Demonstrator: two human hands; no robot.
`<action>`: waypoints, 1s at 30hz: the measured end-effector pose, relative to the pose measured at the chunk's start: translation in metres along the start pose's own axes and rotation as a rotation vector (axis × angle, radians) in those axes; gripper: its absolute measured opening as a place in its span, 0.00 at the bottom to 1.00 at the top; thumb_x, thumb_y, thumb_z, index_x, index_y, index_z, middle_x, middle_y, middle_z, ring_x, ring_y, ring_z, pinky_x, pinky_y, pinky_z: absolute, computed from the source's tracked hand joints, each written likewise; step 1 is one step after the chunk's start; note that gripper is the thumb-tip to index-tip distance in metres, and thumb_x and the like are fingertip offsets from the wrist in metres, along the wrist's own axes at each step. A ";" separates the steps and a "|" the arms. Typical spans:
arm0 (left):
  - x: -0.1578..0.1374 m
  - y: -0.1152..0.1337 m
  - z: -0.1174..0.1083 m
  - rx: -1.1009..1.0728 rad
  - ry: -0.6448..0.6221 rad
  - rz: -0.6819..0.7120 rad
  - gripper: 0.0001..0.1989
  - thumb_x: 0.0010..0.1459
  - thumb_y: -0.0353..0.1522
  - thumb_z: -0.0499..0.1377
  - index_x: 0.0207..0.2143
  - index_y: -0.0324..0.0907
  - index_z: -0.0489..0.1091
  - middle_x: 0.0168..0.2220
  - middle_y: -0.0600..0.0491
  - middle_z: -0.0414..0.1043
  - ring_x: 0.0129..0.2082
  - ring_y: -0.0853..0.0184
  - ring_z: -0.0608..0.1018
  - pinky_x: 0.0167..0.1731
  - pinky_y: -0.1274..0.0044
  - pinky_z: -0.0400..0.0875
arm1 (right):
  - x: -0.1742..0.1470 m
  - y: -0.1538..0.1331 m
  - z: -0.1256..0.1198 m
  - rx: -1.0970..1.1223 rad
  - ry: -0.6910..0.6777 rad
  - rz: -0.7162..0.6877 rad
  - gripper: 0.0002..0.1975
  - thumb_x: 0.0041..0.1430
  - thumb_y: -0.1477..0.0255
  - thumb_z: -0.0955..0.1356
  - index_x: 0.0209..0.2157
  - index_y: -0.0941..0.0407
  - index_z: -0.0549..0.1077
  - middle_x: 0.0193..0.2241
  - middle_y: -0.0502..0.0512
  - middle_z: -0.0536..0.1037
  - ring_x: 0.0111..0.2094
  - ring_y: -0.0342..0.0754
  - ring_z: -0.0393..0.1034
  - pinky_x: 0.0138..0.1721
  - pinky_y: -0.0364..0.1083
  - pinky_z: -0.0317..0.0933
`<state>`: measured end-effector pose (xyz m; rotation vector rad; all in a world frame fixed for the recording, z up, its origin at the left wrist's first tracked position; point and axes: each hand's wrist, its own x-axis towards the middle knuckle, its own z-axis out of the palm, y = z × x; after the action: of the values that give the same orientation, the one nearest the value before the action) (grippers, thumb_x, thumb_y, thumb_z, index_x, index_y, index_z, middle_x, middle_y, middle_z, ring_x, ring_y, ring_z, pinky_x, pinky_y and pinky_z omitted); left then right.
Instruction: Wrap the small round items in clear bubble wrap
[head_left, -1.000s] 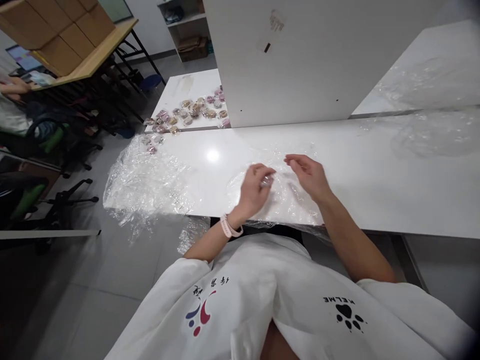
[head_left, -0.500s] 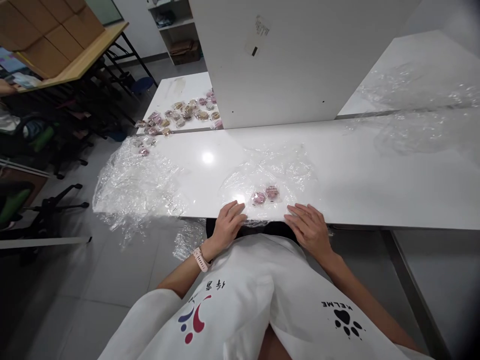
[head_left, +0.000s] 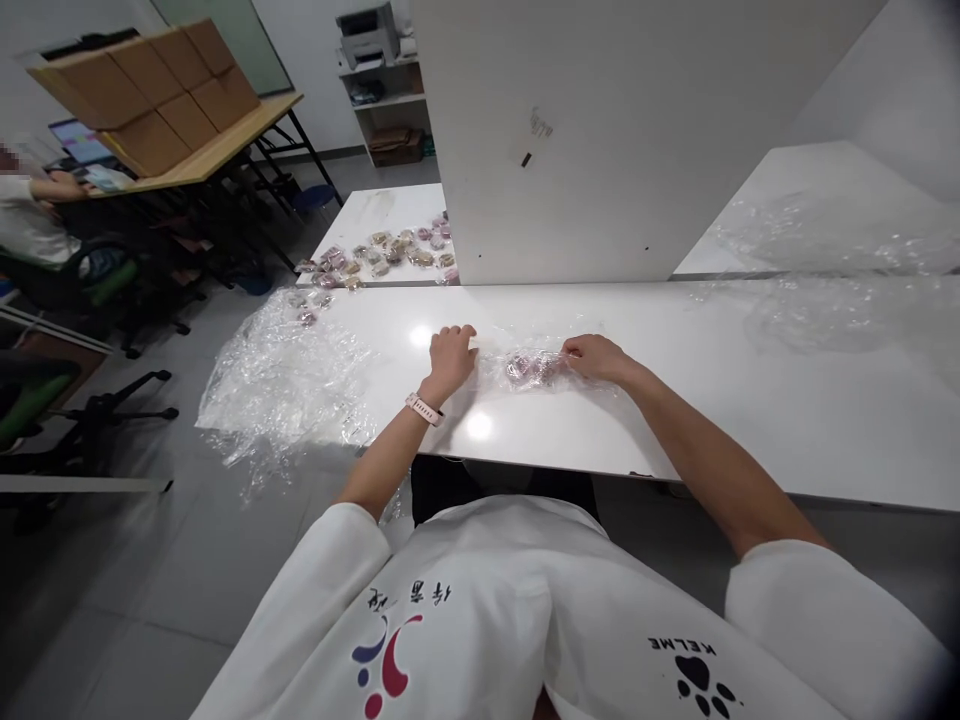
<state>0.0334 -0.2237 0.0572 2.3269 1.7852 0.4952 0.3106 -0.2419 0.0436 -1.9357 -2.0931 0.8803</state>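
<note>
Two small pink packets lie side by side on the white table, under crinkled clear plastic film. My right hand is at the film's right end, its fingers closed on the plastic. At the other end is my left hand, with a pink band on the wrist. Its fingers are bent and apart from the thumb, and no film shows between them. Glare and folds in the plastic blur the packets' outlines.
A heap of clear plastic film hangs over the table's left front edge. Behind it lie several small wrapped packets. An upright white panel stands at the back. More film covers the right side. Another person sits far left.
Both hands have moved from the table's front edge toward the back. The film's near part is now folded over the two packets, and my right hand has closed on it.
</note>
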 end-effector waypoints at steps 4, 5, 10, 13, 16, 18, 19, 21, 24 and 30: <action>-0.016 0.024 0.007 -0.072 0.147 0.257 0.15 0.65 0.27 0.51 0.53 0.42 0.68 0.56 0.44 0.71 0.58 0.57 0.70 0.55 0.62 0.65 | 0.010 0.003 0.010 -0.055 0.045 0.025 0.05 0.53 0.69 0.68 0.31 0.54 0.76 0.30 0.54 0.79 0.31 0.47 0.70 0.29 0.44 0.56; -0.023 0.031 0.011 -0.103 0.078 0.342 0.16 0.66 0.29 0.51 0.55 0.42 0.67 0.57 0.45 0.70 0.59 0.58 0.69 0.57 0.62 0.65 | 0.008 0.004 0.012 -0.049 0.061 0.022 0.07 0.53 0.68 0.68 0.34 0.54 0.76 0.33 0.54 0.79 0.32 0.48 0.70 0.30 0.45 0.57; -0.045 0.044 0.047 -0.002 -0.267 0.507 0.35 0.61 0.40 0.61 0.66 0.40 0.54 0.70 0.39 0.51 0.70 0.49 0.54 0.65 0.58 0.53 | -0.019 0.003 0.022 -0.089 0.363 -0.231 0.17 0.62 0.70 0.63 0.50 0.53 0.75 0.51 0.57 0.77 0.50 0.56 0.68 0.49 0.54 0.62; -0.040 0.039 0.061 -0.004 -0.259 0.498 0.32 0.64 0.40 0.58 0.66 0.38 0.54 0.68 0.38 0.55 0.69 0.51 0.58 0.65 0.61 0.54 | -0.037 -0.001 0.039 -0.168 0.389 -0.426 0.19 0.68 0.66 0.59 0.53 0.53 0.73 0.55 0.58 0.74 0.58 0.57 0.63 0.59 0.59 0.55; -0.034 0.035 0.062 -0.046 -0.183 0.487 0.23 0.67 0.35 0.55 0.61 0.39 0.58 0.62 0.40 0.65 0.61 0.56 0.68 0.58 0.65 0.63 | -0.048 -0.001 0.059 -0.225 0.328 -0.460 0.25 0.67 0.59 0.61 0.61 0.54 0.66 0.61 0.60 0.69 0.61 0.58 0.61 0.60 0.59 0.54; -0.034 0.033 0.058 -0.055 -0.180 0.467 0.17 0.67 0.34 0.54 0.56 0.40 0.62 0.55 0.41 0.72 0.53 0.57 0.73 0.50 0.67 0.68 | -0.051 0.002 0.068 -0.221 0.333 -0.414 0.26 0.67 0.60 0.61 0.63 0.54 0.64 0.62 0.60 0.68 0.60 0.58 0.62 0.57 0.58 0.57; -0.036 0.031 0.055 -0.063 -0.188 0.450 0.14 0.68 0.34 0.54 0.54 0.40 0.63 0.51 0.43 0.74 0.49 0.57 0.74 0.46 0.68 0.69 | -0.053 0.003 0.070 -0.210 0.344 -0.392 0.24 0.68 0.62 0.60 0.61 0.54 0.66 0.60 0.59 0.70 0.59 0.58 0.63 0.55 0.57 0.59; -0.039 0.028 0.048 -0.106 -0.212 0.390 0.12 0.68 0.35 0.53 0.52 0.42 0.65 0.43 0.46 0.77 0.43 0.59 0.76 0.39 0.71 0.69 | -0.057 0.004 0.070 -0.175 0.362 -0.359 0.20 0.68 0.66 0.58 0.56 0.54 0.71 0.54 0.59 0.76 0.54 0.57 0.67 0.51 0.55 0.60; -0.041 0.021 0.036 -0.239 -0.297 0.258 0.13 0.68 0.40 0.53 0.51 0.44 0.66 0.35 0.51 0.77 0.34 0.62 0.77 0.32 0.75 0.65 | -0.062 0.001 0.063 -0.040 0.286 -0.279 0.18 0.69 0.63 0.58 0.44 0.53 0.76 0.40 0.57 0.80 0.41 0.53 0.72 0.40 0.49 0.61; -0.047 0.026 0.021 -0.012 -0.221 0.126 0.15 0.65 0.39 0.58 0.49 0.40 0.67 0.39 0.45 0.75 0.39 0.57 0.76 0.34 0.72 0.65 | -0.053 -0.010 0.049 0.145 0.058 -0.018 0.18 0.62 0.57 0.64 0.27 0.55 0.73 0.22 0.50 0.74 0.27 0.47 0.67 0.28 0.44 0.52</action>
<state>0.0536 -0.2741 0.0384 2.3898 1.5400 0.2527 0.2859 -0.3078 0.0228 -1.8438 -1.9540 0.9325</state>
